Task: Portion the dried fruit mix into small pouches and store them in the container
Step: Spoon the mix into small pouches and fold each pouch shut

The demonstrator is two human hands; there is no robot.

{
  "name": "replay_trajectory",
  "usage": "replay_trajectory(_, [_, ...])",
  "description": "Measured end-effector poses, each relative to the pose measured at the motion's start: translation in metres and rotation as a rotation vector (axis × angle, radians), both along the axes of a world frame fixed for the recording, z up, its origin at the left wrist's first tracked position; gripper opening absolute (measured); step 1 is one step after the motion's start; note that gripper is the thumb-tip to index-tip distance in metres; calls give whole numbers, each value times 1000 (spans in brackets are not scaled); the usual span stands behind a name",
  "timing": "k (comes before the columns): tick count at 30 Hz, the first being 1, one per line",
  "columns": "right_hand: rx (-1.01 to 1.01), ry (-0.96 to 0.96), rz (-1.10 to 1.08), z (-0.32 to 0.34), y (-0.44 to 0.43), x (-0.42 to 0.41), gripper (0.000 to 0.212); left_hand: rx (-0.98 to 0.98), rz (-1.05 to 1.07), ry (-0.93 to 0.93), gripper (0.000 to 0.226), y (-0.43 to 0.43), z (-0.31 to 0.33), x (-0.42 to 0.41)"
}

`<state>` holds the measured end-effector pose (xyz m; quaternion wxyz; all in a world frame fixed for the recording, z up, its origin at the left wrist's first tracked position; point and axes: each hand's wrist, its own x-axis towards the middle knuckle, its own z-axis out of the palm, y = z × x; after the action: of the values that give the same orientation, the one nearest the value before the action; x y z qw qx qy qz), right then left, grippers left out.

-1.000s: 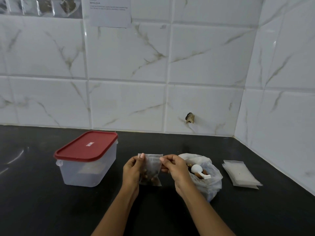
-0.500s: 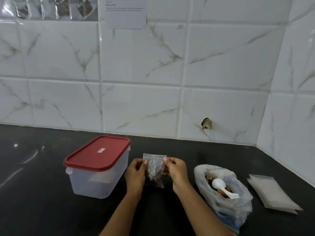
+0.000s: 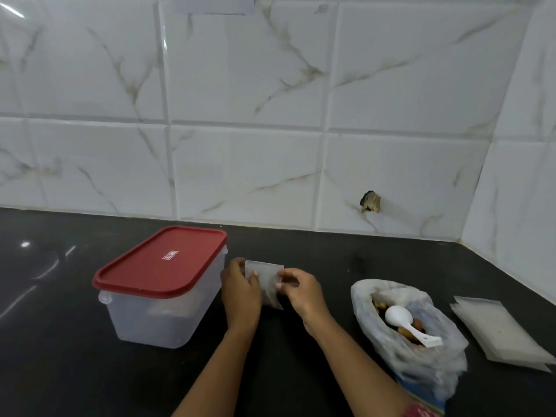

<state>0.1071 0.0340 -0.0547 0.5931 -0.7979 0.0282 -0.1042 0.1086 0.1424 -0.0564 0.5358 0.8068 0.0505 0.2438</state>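
A small clear pouch (image 3: 266, 276) with dried fruit in its lower part is held upright between both hands at the centre of the dark counter. My left hand (image 3: 240, 291) pinches its left side and my right hand (image 3: 298, 291) pinches its right side near the top. Just left of the hands stands a translucent container (image 3: 156, 314) with a red lid (image 3: 162, 261) closed on it. To the right, an open plastic bag of dried fruit mix (image 3: 406, 335) has a white scoop (image 3: 404, 322) lying inside. A stack of empty pouches (image 3: 499, 329) lies at the far right.
The black counter (image 3: 60, 341) meets a white marble-tiled wall (image 3: 270, 115) behind and a side wall at the right corner. One tile has a chipped hole (image 3: 370, 201).
The camera view shifted, so everything sits further right in the frame. Both hands stayed on the pouch and moved it a little closer to the container.
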Motion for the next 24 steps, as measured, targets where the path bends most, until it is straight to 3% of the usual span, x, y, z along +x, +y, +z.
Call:
replay_trajectory(6, [-133,21,-23,2,-5,-5,35,182,-31,91,28,-3,-8,0])
replay_trajectory(13, [-284,-18,-34,-1,-3,-9,29,407,-37,134,40,-3,-5,-10])
replay_trajectory(24, [-652,-260,-70,33,-12,-51,40,670,-52,-124,49,-19,17,-32])
